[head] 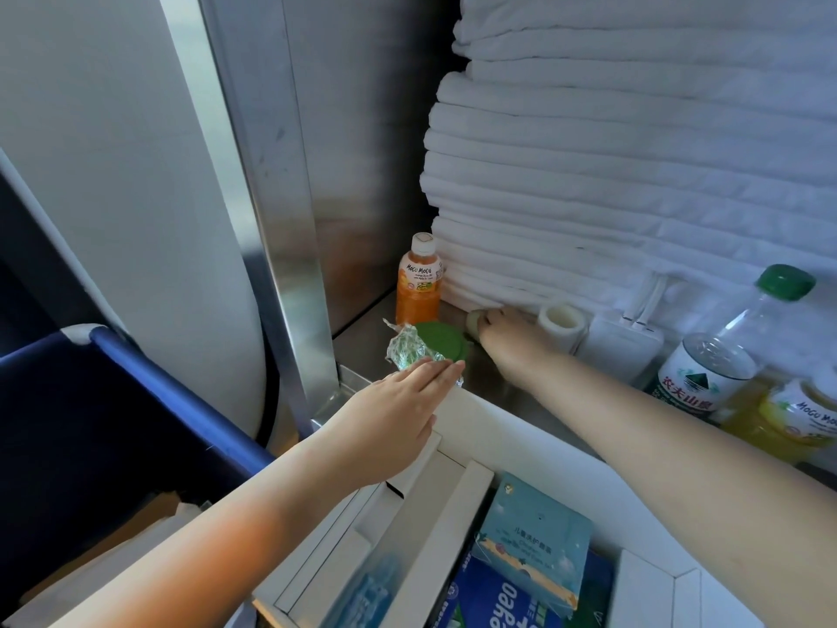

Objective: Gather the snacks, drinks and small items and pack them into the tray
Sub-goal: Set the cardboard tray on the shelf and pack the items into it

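Note:
A white divided tray (471, 414) fills the near part of the view and holds a light-blue packet (534, 532) and blue packets. My left hand (398, 410) reaches forward with straight fingers, its tips touching a clear crinkly wrapper (407, 349) beside a green round lid (441, 339). My right hand (507, 335) lies further back on the steel shelf, fingers curled round a small pale green thing (473, 321) at the foot of the towels. An orange Mogu Mogu bottle (419, 283) stands upright behind the lid.
A tall stack of folded white towels (634, 174) fills the back right. A white roll (561, 324), a white charger (622, 351), a green-capped water bottle (729, 342) and a yellow Mogu Mogu bottle (797, 414) stand at right. A steel post (290, 265) rises at left.

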A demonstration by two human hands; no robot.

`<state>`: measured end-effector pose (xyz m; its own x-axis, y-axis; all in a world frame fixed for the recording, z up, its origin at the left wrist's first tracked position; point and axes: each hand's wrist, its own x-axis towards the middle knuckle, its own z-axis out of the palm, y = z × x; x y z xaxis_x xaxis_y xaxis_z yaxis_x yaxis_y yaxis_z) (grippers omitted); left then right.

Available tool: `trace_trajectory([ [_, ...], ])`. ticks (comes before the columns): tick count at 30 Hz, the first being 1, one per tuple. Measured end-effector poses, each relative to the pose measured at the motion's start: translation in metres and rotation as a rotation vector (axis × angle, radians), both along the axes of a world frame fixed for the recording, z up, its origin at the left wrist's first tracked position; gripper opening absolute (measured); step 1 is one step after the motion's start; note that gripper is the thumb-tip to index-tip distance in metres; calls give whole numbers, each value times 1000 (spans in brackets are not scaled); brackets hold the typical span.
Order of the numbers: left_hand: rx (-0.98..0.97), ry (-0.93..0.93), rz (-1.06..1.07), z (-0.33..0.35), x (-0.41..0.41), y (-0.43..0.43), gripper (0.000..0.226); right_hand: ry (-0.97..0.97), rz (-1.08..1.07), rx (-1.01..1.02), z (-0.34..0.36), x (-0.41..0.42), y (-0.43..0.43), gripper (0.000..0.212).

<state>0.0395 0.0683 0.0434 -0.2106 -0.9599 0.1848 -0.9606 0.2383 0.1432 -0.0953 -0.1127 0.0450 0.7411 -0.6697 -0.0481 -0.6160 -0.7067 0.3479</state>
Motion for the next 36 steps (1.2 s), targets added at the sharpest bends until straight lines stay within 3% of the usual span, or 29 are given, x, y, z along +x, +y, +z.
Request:
trace_trajectory([
  [27,-16,45,-17,1,1,1,60,-252,-127,87,-2,-2,16,52],
  [32,-7,56,-9,2,1,0,59,-264,-63,89,14,-7,24,41],
  [36,-2,66,2,3,0,0,59,-371,-21,68,29,-17,38,54],
])
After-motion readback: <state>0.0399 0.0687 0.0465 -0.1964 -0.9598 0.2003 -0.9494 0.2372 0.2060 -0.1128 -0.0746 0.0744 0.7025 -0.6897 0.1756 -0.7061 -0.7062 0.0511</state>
